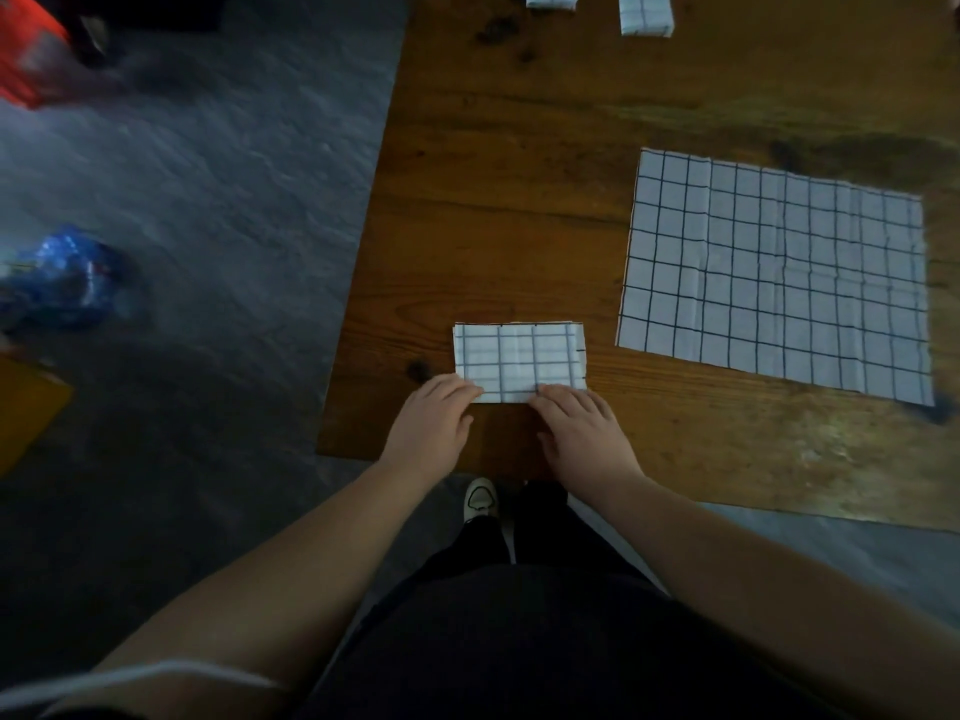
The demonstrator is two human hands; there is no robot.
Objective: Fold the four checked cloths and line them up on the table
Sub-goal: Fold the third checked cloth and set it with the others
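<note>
A white cloth with a dark check, folded into a small rectangle (519, 358), lies near the front left of the wooden table (519, 200). My left hand (431, 428) has its fingertips on the rectangle's near left edge. My right hand (582, 433) presses its fingertips on the near right edge. Whether the fingers pinch the edge is unclear. A second checked cloth (774, 275) lies spread flat to the right. Two more folded checked cloths (551, 0) (645, 14) sit at the far edge, partly cut off by the frame.
The table's left edge runs diagonally beside grey floor (208, 200). On the floor lie a blue bag (62, 283), a red object (26, 49) and a yellow object (26, 413). My shoe (480, 498) shows under the table's near edge.
</note>
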